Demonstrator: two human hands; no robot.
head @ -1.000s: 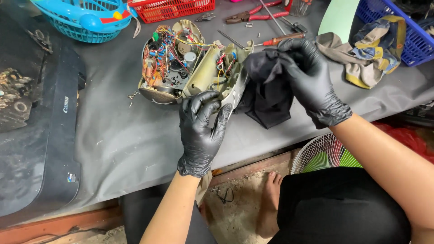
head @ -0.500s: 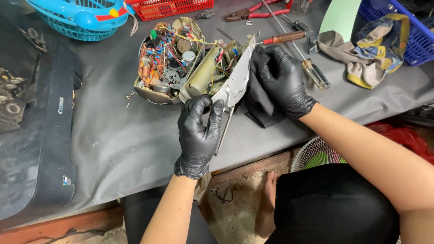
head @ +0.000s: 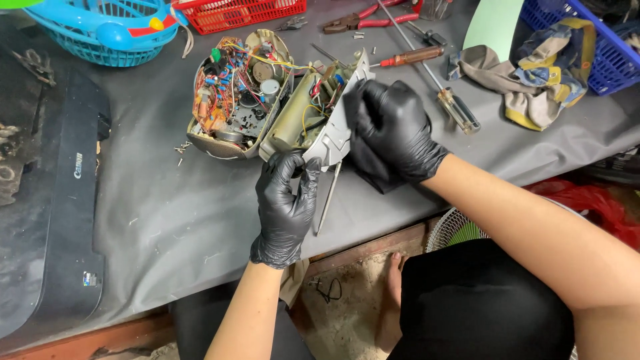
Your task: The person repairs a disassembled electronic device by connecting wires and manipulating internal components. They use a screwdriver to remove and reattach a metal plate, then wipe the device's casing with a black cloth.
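An opened electronic device (head: pixel 267 107) lies on the grey table cover (head: pixel 167 220), its circuit board and coloured wires showing. My left hand (head: pixel 287 203), in a black glove, grips the near lower edge of the device's grey shell half (head: pixel 337 130), which stands tilted up. My right hand (head: pixel 393 130), also gloved, presses a black cloth (head: pixel 370 170) against the outside of that shell. A thin metal rod (head: pixel 328 197) hangs down from the shell toward the table edge.
A black printer (head: pixel 60 220) sits at the left. At the back are a blue basket (head: pixel 107 30), a red basket (head: pixel 247 13), red-handled pliers (head: pixel 360 20) and two screwdrivers (head: pixel 440 87). A crumpled rag (head: pixel 527 80) and a blue crate (head: pixel 593 47) lie right. A fan (head: pixel 460 230) stands below.
My right hand with the black cloth has moved left and down onto the grey shell. The shell half has swung up from the device, and my left hand stays gripping its lower edge.
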